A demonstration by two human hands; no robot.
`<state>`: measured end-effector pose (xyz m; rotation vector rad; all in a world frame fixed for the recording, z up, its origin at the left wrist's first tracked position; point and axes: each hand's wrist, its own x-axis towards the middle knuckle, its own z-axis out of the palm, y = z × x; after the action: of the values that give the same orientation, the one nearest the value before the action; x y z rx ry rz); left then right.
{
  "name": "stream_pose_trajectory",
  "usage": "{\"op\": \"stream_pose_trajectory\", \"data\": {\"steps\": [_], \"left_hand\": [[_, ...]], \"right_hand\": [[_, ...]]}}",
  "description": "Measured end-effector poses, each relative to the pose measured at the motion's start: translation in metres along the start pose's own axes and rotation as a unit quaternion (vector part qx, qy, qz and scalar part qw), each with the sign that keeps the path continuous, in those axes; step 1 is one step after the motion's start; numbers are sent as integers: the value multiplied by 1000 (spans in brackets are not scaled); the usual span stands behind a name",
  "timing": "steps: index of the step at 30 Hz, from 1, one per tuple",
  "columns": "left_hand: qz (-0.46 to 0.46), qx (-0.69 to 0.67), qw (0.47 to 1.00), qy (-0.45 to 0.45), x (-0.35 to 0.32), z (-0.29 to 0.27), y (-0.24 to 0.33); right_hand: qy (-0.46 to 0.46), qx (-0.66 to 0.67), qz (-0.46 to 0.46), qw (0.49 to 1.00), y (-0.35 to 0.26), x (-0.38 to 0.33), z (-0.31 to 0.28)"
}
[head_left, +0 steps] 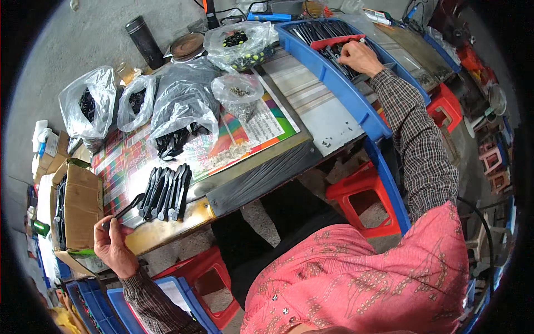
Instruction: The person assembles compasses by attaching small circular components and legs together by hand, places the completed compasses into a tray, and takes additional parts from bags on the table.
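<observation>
At the table's near left edge, my left hand [115, 245] pinches one end of a slim black stick-like piece [130, 206], its other end lying by a row of similar pieces. That row of long black pieces [165, 192] lies side by side on the table, with pale grey spots at their near ends. Far to the right, my right hand [361, 57] reaches into a long blue tray [339, 83] filled with slim black parts [322, 30]. Its fingers are curled down among those parts beside a red divider [334, 41]; what they grip is hidden.
Clear plastic bags of black parts [89, 106] stand along the table's back, with a bag of small metal bits [240, 103] nearer. An open cardboard box [83, 209] is at the left. Behind are a black flask [144, 42] and red stools [364, 197] below.
</observation>
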<state>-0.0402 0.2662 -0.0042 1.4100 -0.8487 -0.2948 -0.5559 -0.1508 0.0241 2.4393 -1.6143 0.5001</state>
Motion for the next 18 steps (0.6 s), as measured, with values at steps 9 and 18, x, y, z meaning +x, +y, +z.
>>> {"op": "stream_pose_trajectory", "data": {"steps": [9,18], "left_hand": [[-42,-124,991,-36,-25,49,19],[-56,-168,980,-95,-26,108,23]], "right_hand": [[-26,11,-15,999,-12,-1,0],[-58,150,3,987,12,13,13]]}}
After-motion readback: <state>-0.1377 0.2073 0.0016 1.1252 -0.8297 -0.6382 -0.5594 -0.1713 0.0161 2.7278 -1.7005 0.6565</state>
